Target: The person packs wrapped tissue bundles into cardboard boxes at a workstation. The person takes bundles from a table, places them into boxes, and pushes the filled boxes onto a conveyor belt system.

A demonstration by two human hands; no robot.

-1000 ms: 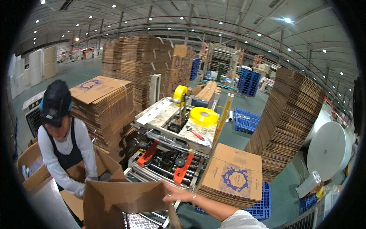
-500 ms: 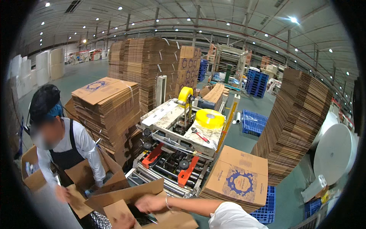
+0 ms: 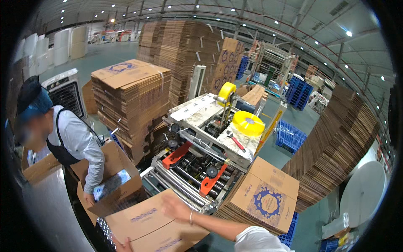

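At far left runs a metal desk, and over it leans a co-worker in a white top and black apron, one arm reaching down to an open box that holds blue-and-white packs. Behind them rises a pile of flattened cartons, with a taller stack beyond. In the middle is a roller machine carrying a large yellow tape roll and a red-handled tool, with two orange-red guides above its rollers. To its right come a low pile of printed flat cartons, a tall leaning stack and a big white roll. The open box crowds the far left side of the brown carton, and the machine blocks the space just past it. The carton lies at lower centre, between the hands: the left hand is at its near left edge, partly cut off, so its grip cannot be told; the right hand is over its upper right part, too blurred to tell whether the fingers are open or closed.
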